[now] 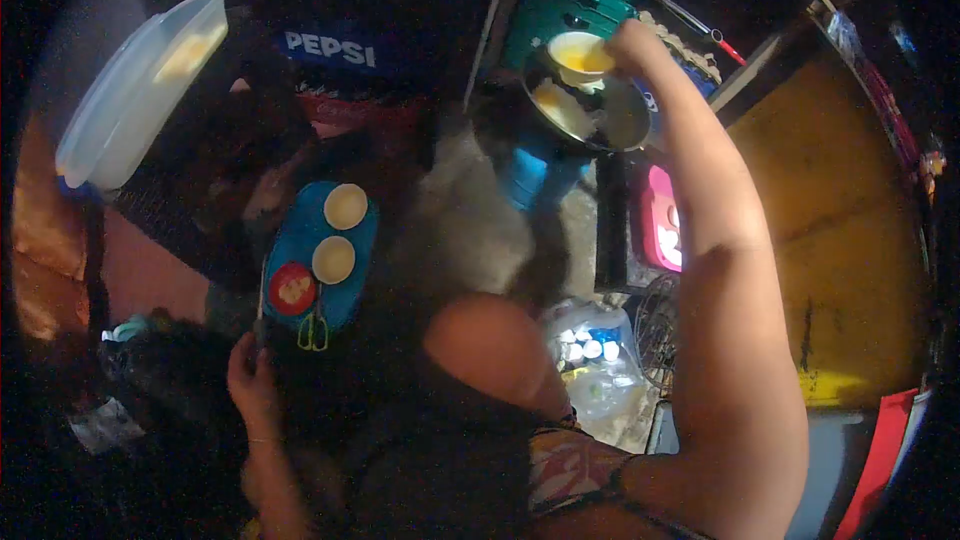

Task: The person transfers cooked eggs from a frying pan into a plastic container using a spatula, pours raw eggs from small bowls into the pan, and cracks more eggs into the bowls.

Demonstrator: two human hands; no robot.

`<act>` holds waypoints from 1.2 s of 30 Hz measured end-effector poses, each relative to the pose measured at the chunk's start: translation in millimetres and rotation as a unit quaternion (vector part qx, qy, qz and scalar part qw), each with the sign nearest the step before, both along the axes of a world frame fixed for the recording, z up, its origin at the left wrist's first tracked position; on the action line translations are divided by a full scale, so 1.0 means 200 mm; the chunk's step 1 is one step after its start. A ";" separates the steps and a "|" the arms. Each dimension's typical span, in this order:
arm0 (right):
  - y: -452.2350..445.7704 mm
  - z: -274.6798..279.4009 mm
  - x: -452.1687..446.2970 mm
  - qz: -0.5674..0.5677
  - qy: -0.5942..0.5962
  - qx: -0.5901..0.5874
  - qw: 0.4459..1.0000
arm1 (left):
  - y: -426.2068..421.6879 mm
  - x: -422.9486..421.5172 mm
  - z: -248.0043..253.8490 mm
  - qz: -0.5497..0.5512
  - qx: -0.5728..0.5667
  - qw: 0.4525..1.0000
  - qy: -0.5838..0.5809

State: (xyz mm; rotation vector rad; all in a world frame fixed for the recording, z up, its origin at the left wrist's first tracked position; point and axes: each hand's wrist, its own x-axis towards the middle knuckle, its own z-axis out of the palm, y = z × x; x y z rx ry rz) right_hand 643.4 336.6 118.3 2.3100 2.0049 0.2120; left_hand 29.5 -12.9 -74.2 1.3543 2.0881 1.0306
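At the upper right, my right hand (630, 48) grips a small white bowl (580, 53) with yellow liquid in it, over a dark pan (625, 115). Something pale yellow (562, 108) lies in the pan. My left hand (250, 370) is low on the left, its fingers curled round a thin, dim object by the near end of a blue tray (352, 290). On the tray are two pale bowls (346, 208), a red dish (292, 289) with small pieces in it, and green-handled scissors (313, 332).
A translucent plastic container (145, 90) stands at the upper left. Right of centre are a pink tray (660, 220), a clear bag (600, 360) with white items and a wire rack (655, 330). Tongs (700, 25) lie beyond the pan.
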 end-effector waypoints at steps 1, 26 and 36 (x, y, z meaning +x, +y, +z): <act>-0.04 0.01 0.07 -0.101 0.118 0.063 0.986 | 0.00 0.01 -0.01 0.006 0.011 1.000 -0.022; -0.35 -0.08 0.42 -0.236 0.053 0.031 0.970 | -0.06 0.07 -0.08 -0.045 0.006 0.999 0.011; -0.37 -0.05 0.31 -0.211 0.007 0.047 0.976 | -0.08 0.12 -0.05 -0.011 0.004 1.000 -0.015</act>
